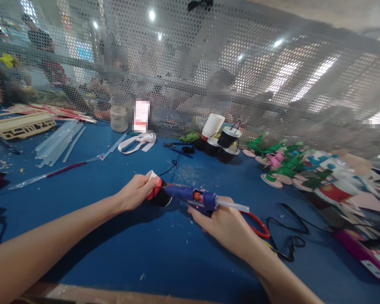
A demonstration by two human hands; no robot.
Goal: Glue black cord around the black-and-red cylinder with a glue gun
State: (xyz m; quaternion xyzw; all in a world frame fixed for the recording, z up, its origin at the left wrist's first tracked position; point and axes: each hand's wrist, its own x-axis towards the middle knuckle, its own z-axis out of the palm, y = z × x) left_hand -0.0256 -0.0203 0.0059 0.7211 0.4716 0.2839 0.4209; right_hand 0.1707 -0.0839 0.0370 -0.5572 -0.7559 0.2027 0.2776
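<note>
Head view: left hand (135, 192) holding one cup (161, 196); right hand (225, 223) holding one glue gun (186, 193), one glue stick (236, 205).

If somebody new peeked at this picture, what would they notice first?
Probably the blue glue gun in the right hand, pointing toward the small cup in the left hand. Next, perhaps, the bright green and pink decorations crowded along the right side of the blue table.

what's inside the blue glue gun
A translucent glue stick pokes out of the back of the glue gun, and an orange part shows through an opening in its body. The casing covers the rest of the inside.
</note>
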